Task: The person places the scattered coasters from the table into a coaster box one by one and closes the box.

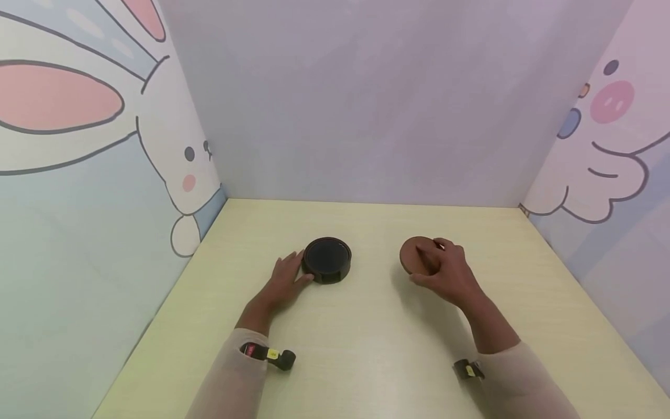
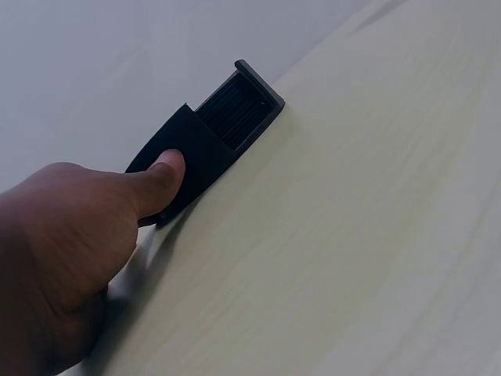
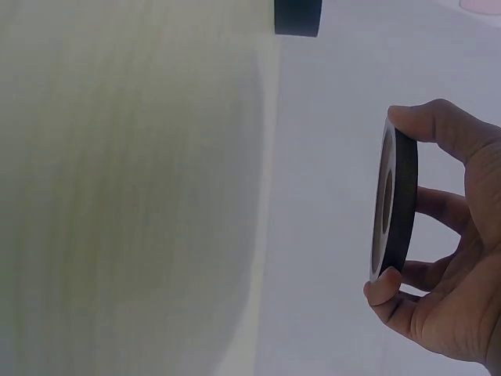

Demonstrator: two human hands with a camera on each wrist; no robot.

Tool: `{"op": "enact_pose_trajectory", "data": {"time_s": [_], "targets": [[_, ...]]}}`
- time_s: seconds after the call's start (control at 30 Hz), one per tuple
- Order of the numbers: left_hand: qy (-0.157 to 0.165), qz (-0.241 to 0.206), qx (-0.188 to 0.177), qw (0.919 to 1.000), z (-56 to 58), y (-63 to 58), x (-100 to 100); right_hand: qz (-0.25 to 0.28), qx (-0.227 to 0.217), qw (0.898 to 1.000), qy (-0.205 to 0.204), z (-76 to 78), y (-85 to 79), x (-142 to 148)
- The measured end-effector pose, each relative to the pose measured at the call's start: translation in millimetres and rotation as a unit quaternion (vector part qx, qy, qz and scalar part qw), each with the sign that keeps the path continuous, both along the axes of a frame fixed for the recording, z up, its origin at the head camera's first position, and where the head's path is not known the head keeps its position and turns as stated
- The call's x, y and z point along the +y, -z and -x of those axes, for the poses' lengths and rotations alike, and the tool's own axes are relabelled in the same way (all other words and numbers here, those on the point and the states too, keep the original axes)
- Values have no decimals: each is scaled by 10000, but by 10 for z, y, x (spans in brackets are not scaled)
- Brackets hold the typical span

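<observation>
A round black coaster holder (image 1: 327,259) sits on the table with a dark disc filling its top; the left wrist view shows its side slot (image 2: 239,110) with ribbed, stacked-looking edges inside. My left hand (image 1: 285,279) holds the holder's left side, thumb on its near wall, the other fingers mostly hidden in the left wrist view. To the right, my right hand (image 1: 449,273) grips a round brown coaster (image 1: 413,256) by its rim, with the index finger over its top. In the right wrist view, the coaster (image 3: 403,204) is raised off the table and shows a thick dark edge.
The pale yellow table (image 1: 356,349) meets a plain lilac wall (image 1: 366,105) at the back. Side walls with cartoon animals stand at left (image 1: 78,233) and right (image 1: 628,244). Small wrist cameras are strapped at the left sleeve (image 1: 282,359) and right sleeve (image 1: 464,369).
</observation>
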State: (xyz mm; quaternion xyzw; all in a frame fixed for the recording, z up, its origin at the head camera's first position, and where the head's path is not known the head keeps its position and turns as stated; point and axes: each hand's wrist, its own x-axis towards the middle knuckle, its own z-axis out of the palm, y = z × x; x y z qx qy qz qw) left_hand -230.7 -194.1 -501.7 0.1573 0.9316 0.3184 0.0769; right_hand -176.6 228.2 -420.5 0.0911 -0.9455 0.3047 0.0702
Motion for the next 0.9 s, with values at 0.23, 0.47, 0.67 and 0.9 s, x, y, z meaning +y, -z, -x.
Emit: {"op": "enact_pose_trajectory", "data": {"time_s": [0.23,0.47,0.67,0.9], "targets": [[-24,-13,4,10000,-5,12,-15,141,-22,9999,-21,32,19,-113],[38,60,10,10000,11,31,-23,535,-218,9980,-263,81,29,-255],[61,62,105,9999,17,31,-24,699,-311,9962,-422,114,20,-385],[152,76,189,9997,33,18,0,868,-325,9940,-579,157,6,-484]]}}
